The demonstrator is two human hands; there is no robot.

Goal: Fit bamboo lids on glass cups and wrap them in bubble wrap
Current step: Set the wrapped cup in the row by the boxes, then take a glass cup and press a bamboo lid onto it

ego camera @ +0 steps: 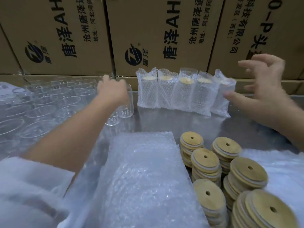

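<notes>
Against the cardboard boxes (156, 30) at twelve o'clock, five wrapped cups (181, 94) stood upright in a touching row, each a clear cylinder sleeved in dimpled bubble film with a pale round lid showing near the top. The right hand (263, 83) hung at two o'clock with its fingers spread wide and holding nothing. Its thumb reached the rightmost wrapped cup (223, 96), though blur hid whether they touched. At eleven o'clock the left hand (111, 92) curled its fingers round the upper part of a bare glass cup (127, 106), smooth and transparent, at the edge of a crowd of empty glass cups (49, 99) filling nine to ten o'clock. Near six o'clock lay a flat rectangular stack of bubble wrap (144, 178). At four o'clock, just beside it, stood stacks of bamboo lids (230, 170): tan discs, each with a small centre hole and a pale ring. The surface (172, 122) was grey, shiny metal.
</notes>
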